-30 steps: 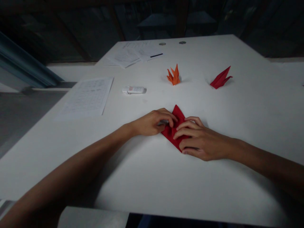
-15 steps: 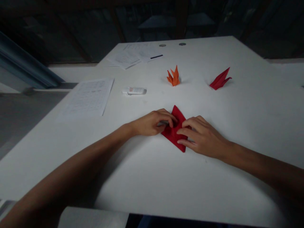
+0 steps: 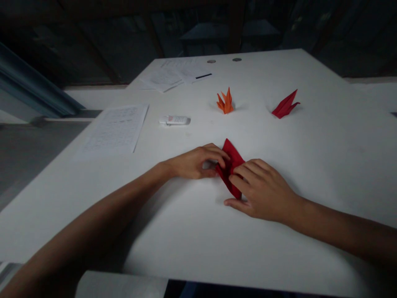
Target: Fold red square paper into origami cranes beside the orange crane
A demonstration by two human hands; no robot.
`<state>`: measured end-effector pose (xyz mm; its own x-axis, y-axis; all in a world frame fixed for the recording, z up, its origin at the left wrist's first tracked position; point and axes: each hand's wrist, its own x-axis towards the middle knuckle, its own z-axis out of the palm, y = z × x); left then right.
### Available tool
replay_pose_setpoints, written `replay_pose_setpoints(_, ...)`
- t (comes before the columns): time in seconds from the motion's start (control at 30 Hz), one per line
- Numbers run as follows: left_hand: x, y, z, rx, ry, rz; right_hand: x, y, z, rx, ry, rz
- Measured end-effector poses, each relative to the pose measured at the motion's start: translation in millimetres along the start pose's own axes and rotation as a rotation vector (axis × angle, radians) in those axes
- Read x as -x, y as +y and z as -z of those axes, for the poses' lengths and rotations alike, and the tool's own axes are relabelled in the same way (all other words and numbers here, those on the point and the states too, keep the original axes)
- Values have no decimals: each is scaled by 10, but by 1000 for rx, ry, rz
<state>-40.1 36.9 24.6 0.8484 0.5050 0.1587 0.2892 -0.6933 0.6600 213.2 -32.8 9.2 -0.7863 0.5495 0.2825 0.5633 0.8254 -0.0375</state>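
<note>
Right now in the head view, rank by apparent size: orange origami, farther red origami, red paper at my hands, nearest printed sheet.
Largest to smallest:
Printed sheet
Red paper, partly covered
Red origami
Orange origami

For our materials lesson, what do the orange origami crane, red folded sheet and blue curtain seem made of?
Orange origami crane: apparently matte paper, crisply creased. Red folded sheet: likely matte paper, thin, without shine. Blue curtain: probably dull fabric, in soft folds.
</note>
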Motion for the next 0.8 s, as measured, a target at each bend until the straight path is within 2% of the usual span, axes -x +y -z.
replay_pose_setpoints(0.23, -39, -33, -106, -40, 114, 26, -25, 13, -53, 28, 29, -44)
replay_pose_setpoints(0.4, -47, -31, -225, -177, 189, 99, -8, 2, -56, 32, 70, -33)
replay_pose_setpoints(0.53, -34, -36, -294, -184, 262, 150, -1, 9, -64, 45, 54, -13)
replay_pose_setpoints(0.8, -58, 22, -306, -378, 248, 126, -8, 82, -109, -15, 59, 35)
